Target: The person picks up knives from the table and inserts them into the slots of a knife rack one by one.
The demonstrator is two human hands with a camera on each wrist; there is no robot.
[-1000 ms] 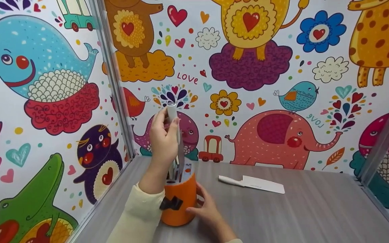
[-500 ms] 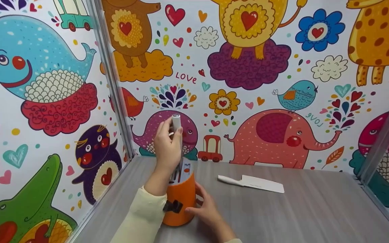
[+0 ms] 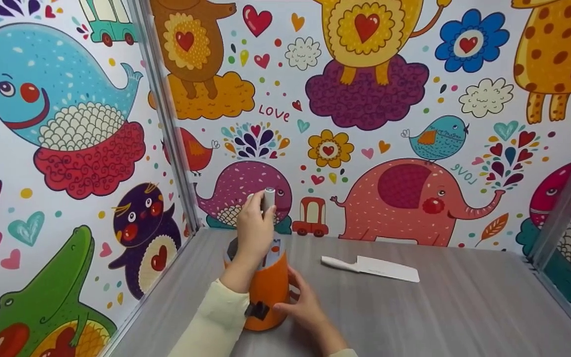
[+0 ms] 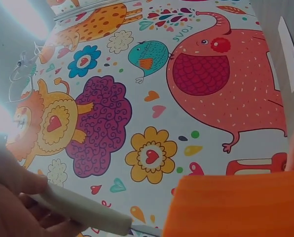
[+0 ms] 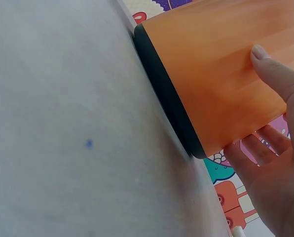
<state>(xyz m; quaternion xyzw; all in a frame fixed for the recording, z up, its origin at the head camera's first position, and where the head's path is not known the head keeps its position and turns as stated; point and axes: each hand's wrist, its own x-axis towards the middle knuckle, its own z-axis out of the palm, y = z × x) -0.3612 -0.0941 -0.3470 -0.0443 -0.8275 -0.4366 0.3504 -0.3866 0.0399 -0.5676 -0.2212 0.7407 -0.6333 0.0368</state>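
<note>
An orange knife block [image 3: 269, 287] stands upright on the table, its slanted top lined with slots. My left hand [image 3: 256, 230] grips the pale handle of a knife [image 3: 269, 197] above it. In the left wrist view the knife handle [image 4: 90, 212] points at the block, and only a short stretch of blade [image 4: 146, 230] shows between handle and rim. My right hand [image 3: 305, 305] steadies the block from the right. In the right wrist view its thumb lies on the orange wall [image 5: 206, 79] and its fingers curl round the far side.
A white cleaver [image 3: 387, 269] lies flat on the grey table [image 3: 414, 317], right of the block. Printed cartoon walls [image 3: 295, 148] close off the back and left, with metal posts [image 3: 166, 114] at the corners.
My left hand has moved down and slightly right, and the knife's blade has sunk into the block. The right hand keeps its hold; the cleaver has not moved.
</note>
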